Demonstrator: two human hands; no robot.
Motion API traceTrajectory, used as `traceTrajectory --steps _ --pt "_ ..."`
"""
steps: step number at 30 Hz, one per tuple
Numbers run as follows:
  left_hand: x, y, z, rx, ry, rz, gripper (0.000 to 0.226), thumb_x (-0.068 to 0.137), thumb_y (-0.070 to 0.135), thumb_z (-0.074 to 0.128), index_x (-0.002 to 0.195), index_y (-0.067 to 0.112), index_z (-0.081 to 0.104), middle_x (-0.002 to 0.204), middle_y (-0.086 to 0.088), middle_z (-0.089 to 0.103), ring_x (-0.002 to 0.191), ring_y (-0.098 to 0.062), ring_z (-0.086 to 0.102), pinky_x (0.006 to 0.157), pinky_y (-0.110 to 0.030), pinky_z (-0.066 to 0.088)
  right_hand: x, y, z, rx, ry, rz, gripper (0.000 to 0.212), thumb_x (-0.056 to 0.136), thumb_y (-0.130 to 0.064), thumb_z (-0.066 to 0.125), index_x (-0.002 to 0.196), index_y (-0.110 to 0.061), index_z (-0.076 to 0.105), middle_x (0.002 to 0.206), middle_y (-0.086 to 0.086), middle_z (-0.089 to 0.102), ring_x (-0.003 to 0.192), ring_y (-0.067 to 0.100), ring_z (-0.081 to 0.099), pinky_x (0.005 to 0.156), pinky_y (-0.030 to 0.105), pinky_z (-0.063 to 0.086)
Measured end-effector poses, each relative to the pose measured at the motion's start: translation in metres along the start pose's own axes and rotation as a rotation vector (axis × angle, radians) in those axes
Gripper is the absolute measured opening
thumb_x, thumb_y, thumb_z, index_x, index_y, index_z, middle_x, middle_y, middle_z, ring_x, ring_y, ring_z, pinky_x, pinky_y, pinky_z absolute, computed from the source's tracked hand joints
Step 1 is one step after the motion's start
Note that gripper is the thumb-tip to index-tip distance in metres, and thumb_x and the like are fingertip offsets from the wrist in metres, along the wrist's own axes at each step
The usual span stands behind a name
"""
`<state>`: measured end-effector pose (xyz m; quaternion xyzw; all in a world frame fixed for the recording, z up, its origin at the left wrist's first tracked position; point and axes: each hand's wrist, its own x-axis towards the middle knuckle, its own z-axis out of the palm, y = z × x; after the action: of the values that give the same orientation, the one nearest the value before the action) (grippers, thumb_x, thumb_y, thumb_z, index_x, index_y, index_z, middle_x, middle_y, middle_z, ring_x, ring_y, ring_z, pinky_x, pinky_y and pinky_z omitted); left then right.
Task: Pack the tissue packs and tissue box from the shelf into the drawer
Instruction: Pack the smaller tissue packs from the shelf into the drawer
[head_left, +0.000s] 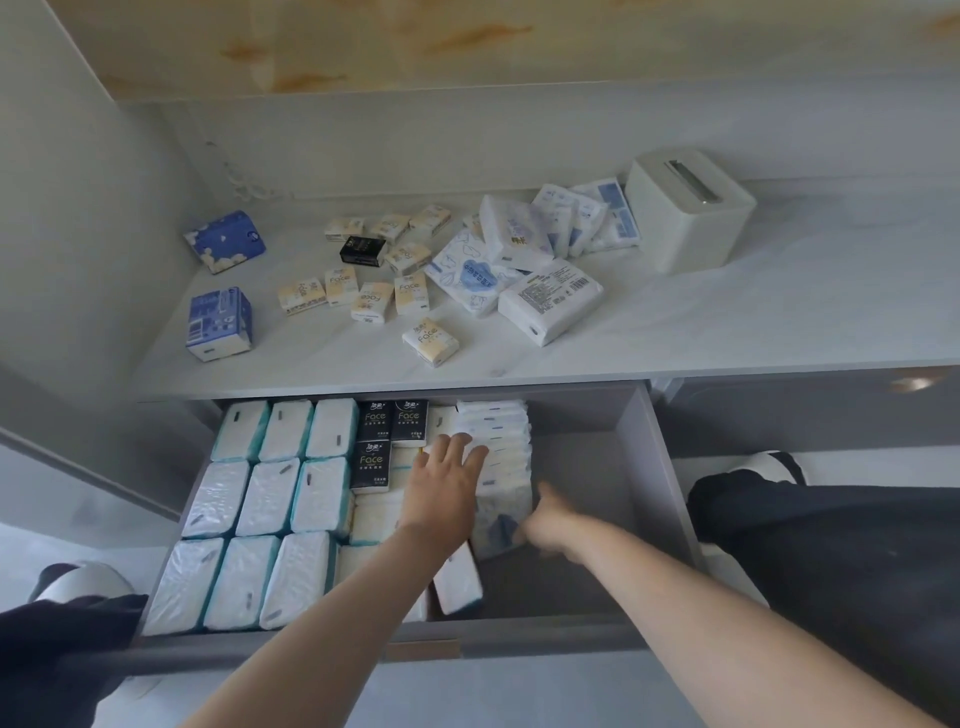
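- My left hand (448, 480) is in the middle of the open drawer (657, 467), in the lower centre of the frame. It lies flat with the fingers spread, on top of the standing row of white packs (501, 441), and it grips nothing.
- My right hand (553, 522) is just to the right of it, beside a white-and-blue pack (501, 525) at the near end of that row. The hand is blurred, so I cannot tell if it grips the pack or only touches it.
- The left part of the drawer is full of large white packs with teal edges (270, 499), in three rows.
- Next to them, toward the centre, there are three black "Face" packs (375, 444). The right part of the drawer bottom is bare.
- On the shelf (779, 322) above the drawer, many packs still lie. The tissue box (688, 210), pale with a slot on top, stands at the upper right of the frame.
- Just to the left of the box is a heap of white-and-blue packs (524, 260).
- In the centre of the shelf, small cream "Face" packs (374, 291) are scattered, with one small black pack (363, 250) between them.
- Two dark blue packs (221, 314) are at the left of the shelf, well apart from the heap.
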<state>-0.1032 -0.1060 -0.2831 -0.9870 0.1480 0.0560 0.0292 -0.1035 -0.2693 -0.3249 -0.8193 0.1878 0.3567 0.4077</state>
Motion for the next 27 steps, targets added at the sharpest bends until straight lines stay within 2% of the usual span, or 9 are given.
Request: traceTrajectory --steps 4,7,9,13,15,18,21,25,27 --pt "-0.002 -0.003 0.002 -0.078 0.025 -0.002 0.077 0.087 0.043 0.056 0.15 0.024 0.017 0.157 -0.003 0.02 0.142 -0.025 0.022 0.112 -0.04 0.031 0.0 0.0 0.001 0.115 -0.062 -0.088 0.081 0.076 0.005 0.068 0.146 -0.025 0.04 0.126 -0.005 0.059 0.119 0.02 0.054 0.101 0.038 0.049" --pt "-0.01 0.0 0.004 -0.069 -0.123 -0.013 0.098 0.087 0.063 0.044 0.154 0.024 -0.015 0.163 -0.003 -0.011 0.15 -0.028 -0.005 0.121 -0.044 0.013 0.002 0.004 0.005 0.088 -0.05 -0.078 0.082 0.083 -0.013 0.069 0.152 -0.028 0.028 0.136 -0.003 0.057 0.123 0.021 0.053 0.102 0.037 0.049" --pt "-0.013 0.002 0.006 -0.034 -0.165 -0.025 0.105 0.086 0.067 0.045 0.152 0.024 -0.024 0.162 -0.005 -0.02 0.15 -0.028 -0.012 0.122 -0.044 0.007 0.0 0.002 0.005 0.017 0.004 0.024 0.083 0.088 -0.026 0.067 0.156 -0.021 0.019 0.142 0.004 0.05 0.121 0.026 0.054 0.092 0.033 0.052" --pt "-0.02 0.001 0.008 -0.095 -0.102 0.01 0.105 0.08 0.078 0.036 0.153 0.025 -0.018 0.163 -0.003 -0.013 0.15 -0.027 -0.007 0.122 -0.044 0.01 -0.014 -0.005 -0.003 -0.235 -0.068 0.178 0.049 0.094 -0.025 0.048 0.142 -0.012 0.043 0.111 0.011 0.063 0.083 0.025 0.065 0.068 0.037 0.058" --pt "-0.027 -0.001 0.009 -0.108 -0.147 0.045 0.115 0.075 0.078 0.048 0.153 0.026 -0.018 0.163 -0.002 -0.014 0.15 -0.027 -0.009 0.122 -0.045 0.008 -0.021 -0.005 -0.004 -0.304 -0.178 0.139 0.042 0.094 -0.024 0.049 0.135 -0.013 0.051 0.107 0.008 0.07 0.084 0.024 0.068 0.067 0.032 0.052" --pt "-0.038 -0.008 0.01 -0.078 -0.206 0.078 0.126 0.069 0.077 0.061 0.153 0.027 -0.018 0.162 -0.003 -0.015 0.15 -0.028 -0.01 0.121 -0.046 0.008 -0.03 -0.012 0.008 -0.183 -0.376 0.05 0.035 0.095 -0.014 0.053 0.129 -0.017 0.06 0.112 0.003 0.07 0.098 0.021 0.069 0.079 0.035 0.053" --pt "-0.045 -0.014 0.007 -0.063 -0.227 0.122 0.125 0.066 0.074 0.068 0.154 0.024 -0.004 0.163 -0.004 -0.003 0.149 -0.027 0.001 0.119 -0.045 0.017 -0.038 -0.021 0.019 -0.182 -0.489 -0.004 0.036 0.095 -0.005 0.053 0.127 -0.017 0.064 0.103 0.003 0.069 0.101 0.023 0.067 0.084 0.038 0.056" --pt "-0.046 -0.013 0.001 -0.055 -0.208 0.128 0.119 0.071 0.072 0.066 0.155 0.024 -0.002 0.163 -0.004 -0.003 0.149 -0.028 0.003 0.119 -0.046 0.017 -0.036 -0.021 0.014 -0.271 -0.291 0.025 0.033 0.095 -0.018 0.053 0.127 -0.013 0.061 0.112 0.008 0.069 0.098 0.027 0.07 0.082 0.039 0.058" --pt "-0.043 -0.006 -0.003 -0.039 -0.163 0.131 0.106 0.081 0.067 0.058 0.155 0.025 -0.005 0.163 -0.003 -0.004 0.15 -0.028 0.002 0.121 -0.046 0.015 -0.039 -0.023 0.006 -0.265 -0.052 0.114 0.042 0.098 -0.027 0.049 0.133 -0.005 0.052 0.113 0.016 0.069 0.076 0.029 0.069 0.063 0.032 0.057"
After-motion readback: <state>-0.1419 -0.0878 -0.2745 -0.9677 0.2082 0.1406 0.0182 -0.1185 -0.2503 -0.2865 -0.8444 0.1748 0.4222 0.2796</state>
